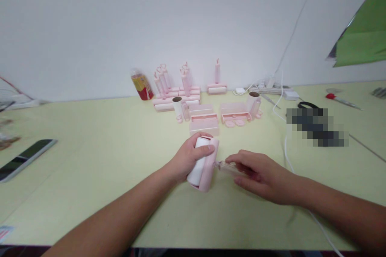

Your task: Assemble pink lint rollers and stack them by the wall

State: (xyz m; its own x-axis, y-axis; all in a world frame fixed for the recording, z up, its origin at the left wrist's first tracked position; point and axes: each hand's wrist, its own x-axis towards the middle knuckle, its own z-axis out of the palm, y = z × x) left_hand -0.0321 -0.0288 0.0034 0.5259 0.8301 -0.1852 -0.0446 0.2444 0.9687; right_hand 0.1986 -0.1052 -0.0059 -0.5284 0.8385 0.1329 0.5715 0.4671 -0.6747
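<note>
My left hand [189, 156] is wrapped round a pink roller head [208, 172] that carries a white roll [198, 168], tilted above the table. To its right, my right hand [259, 174] grips a clear handle [227, 167], whose thin end meets the side of the pink head. Just beyond lie a pink open case [204, 118] and a second one [235, 117], with small pink round pieces [234, 123] in front of it.
Several finished-looking pink rollers [186, 84] stand along the wall, beside a red and yellow bag [142, 86]. A phone [25, 158] lies at the left. A white cable [286, 144] crosses the right side, near a power strip [271, 88].
</note>
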